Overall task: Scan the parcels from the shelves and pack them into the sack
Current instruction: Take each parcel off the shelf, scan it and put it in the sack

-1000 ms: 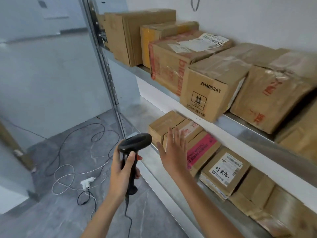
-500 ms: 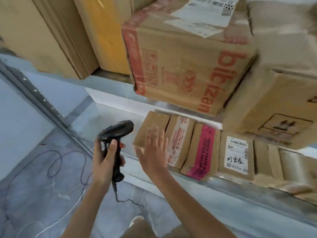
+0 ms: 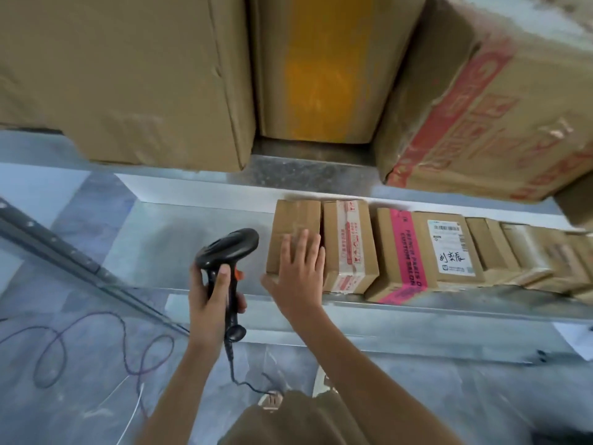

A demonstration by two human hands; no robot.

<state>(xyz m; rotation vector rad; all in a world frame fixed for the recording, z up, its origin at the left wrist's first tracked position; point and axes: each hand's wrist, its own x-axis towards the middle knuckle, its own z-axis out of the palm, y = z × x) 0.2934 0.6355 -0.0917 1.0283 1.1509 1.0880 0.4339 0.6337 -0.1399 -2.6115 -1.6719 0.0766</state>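
Now reaching: right hand (image 3: 296, 274) at frame centre, fingers spread flat on the leftmost parcel (image 3: 293, 232) of the lower shelf (image 3: 417, 308), apparently to grasp it; left hand (image 3: 211, 293) wrapped round scanner (image 3: 229, 252), ready for scanning.

I see a row of small brown parcels (image 3: 417, 252) side by side on the lower shelf (image 3: 417, 311). The plain parcel (image 3: 295, 220) at the 9 o'clock end lies flat. Next toward 3 o'clock: a red-taped parcel (image 3: 349, 245), a pink-taped parcel (image 3: 396, 255), a white-labelled parcel (image 3: 449, 248). Larger parcels (image 3: 128, 75) stand at 12 o'clock.
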